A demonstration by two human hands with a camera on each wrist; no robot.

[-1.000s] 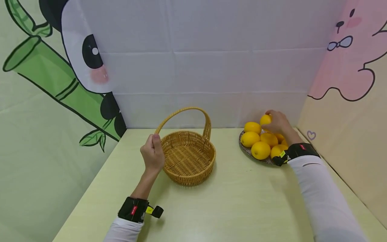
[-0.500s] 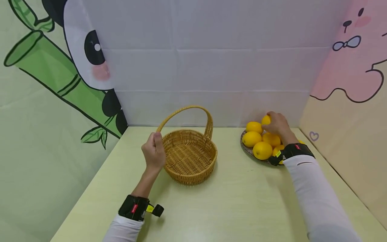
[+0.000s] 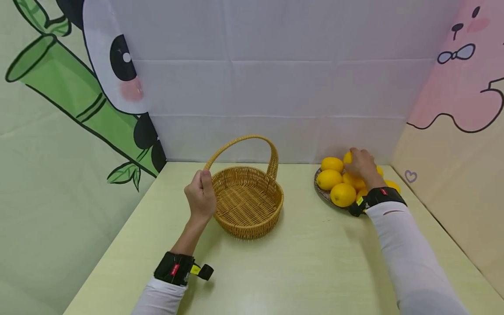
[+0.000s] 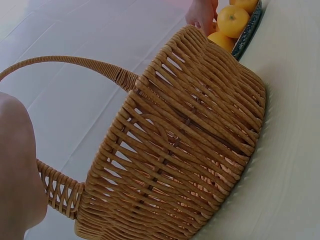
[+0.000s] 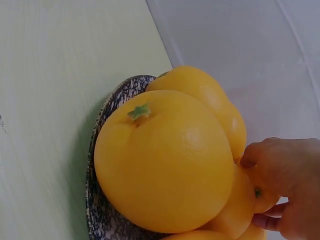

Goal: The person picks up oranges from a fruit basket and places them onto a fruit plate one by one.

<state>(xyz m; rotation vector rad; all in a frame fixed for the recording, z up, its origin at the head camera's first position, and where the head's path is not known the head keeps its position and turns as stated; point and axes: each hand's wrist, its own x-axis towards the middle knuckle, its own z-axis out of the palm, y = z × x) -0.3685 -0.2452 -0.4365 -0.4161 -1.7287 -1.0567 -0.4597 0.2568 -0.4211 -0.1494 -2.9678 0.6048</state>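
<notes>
A round wicker basket (image 3: pixel 247 225) with a tall arched handle (image 3: pixel 252 138) stands on the table; only its woven bottom shows inside. My left hand (image 3: pixel 201 197) grips the handle's near left side, thumb up along it. In the left wrist view, the basket's side wall (image 4: pixel 175 135) fills the middle. To the right, a dark speckled plate (image 3: pixel 320 189) bears a pile of several yellow-orange oranges (image 3: pixel 342 195). At the pile's far side, my right hand (image 3: pixel 362 166) holds one orange (image 3: pixel 347 157) between thumb and fingers. The right wrist view shows this orange (image 5: pixel 262 192) partly behind others.
A pale wooden table (image 3: pixel 283 271) runs up to a white back wall cloth (image 3: pixel 236 96). Printed side cloths stand left and right, the right one (image 3: pixel 445 175) close beside the plate. Each wrist wears a black strap (image 3: pixel 173 267) with a small camera.
My right hand has sunk slightly with the orange towards the pile, and more fruit shows to the right of the wrist. The left hand keeps its grip; the head view has shifted a little.
</notes>
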